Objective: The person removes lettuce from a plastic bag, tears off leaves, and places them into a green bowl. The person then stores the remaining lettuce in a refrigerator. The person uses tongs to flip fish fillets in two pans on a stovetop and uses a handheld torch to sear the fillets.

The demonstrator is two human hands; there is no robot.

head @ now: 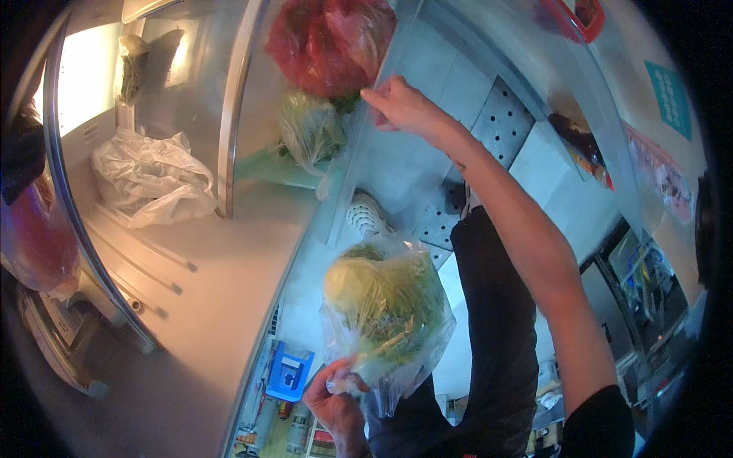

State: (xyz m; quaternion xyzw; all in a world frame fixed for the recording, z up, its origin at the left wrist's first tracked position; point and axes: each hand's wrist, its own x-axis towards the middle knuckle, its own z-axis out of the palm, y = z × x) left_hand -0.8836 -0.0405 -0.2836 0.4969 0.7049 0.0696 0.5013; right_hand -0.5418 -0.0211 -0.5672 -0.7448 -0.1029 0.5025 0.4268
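My left hand (338, 403) grips the gathered neck of a clear plastic bag (395, 309). Leafy greens and a pale, rounded vegetable (349, 286) show through it. Stretched away from me, my right hand (398, 103) is closed on the edge of a clear plastic panel (349, 189) at the front of the refrigerator; some fingers are partly hidden. Just beyond that hand lies a red plastic bag (332, 46) whose contents I cannot make out. Beneath it is a clear bag of greens (312, 129).
A crumpled white plastic bag (154, 177) lies in the lit refrigerator compartment on the left. Packaged food (658, 172) sits in the door at the right. Below are a blue plastic basket (290, 372), perforated floor panels (504, 120) and my shoe (366, 214).
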